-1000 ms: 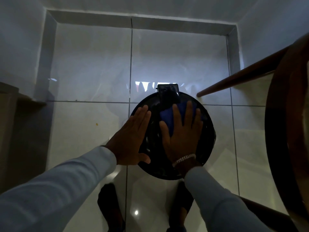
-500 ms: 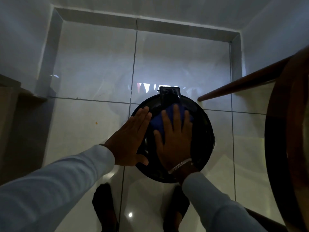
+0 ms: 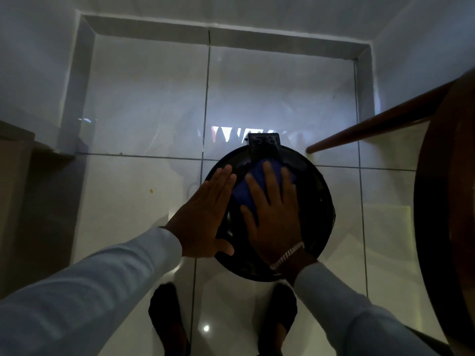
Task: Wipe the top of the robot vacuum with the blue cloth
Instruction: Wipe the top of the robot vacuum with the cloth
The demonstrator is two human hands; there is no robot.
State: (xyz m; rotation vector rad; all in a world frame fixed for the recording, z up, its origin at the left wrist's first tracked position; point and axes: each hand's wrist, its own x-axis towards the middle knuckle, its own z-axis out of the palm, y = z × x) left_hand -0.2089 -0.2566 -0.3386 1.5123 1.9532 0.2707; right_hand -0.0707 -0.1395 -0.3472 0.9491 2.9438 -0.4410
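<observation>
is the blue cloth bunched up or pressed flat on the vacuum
Pressed flat: the blue cloth lies under the spread right hand on the robot vacuum. Whether it is folded cannot be told.

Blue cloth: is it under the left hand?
No, the blue cloth lies under the flat right hand; the left hand presses the robot vacuum bare.
</observation>
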